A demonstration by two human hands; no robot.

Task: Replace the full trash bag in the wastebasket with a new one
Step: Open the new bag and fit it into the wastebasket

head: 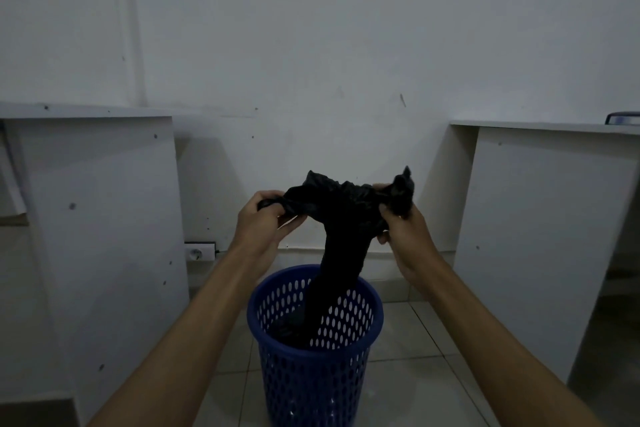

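A blue perforated plastic wastebasket (313, 367) stands on the tiled floor in the middle of the view. A black trash bag (341, 218) hangs from both hands above it, its lower end reaching down inside the basket. My left hand (265, 222) grips the bag's left top corner. My right hand (403, 229) grips the bunched right top corner. The bag's mouth is stretched between the two hands, gathered and crumpled. What lies at the bottom of the basket is too dark to tell.
White desk side panels stand left (100, 236) and right (540, 236) of the basket, with a white wall behind. A wall socket (200, 251) sits low at the left. A dark object (623, 118) lies on the right desk top.
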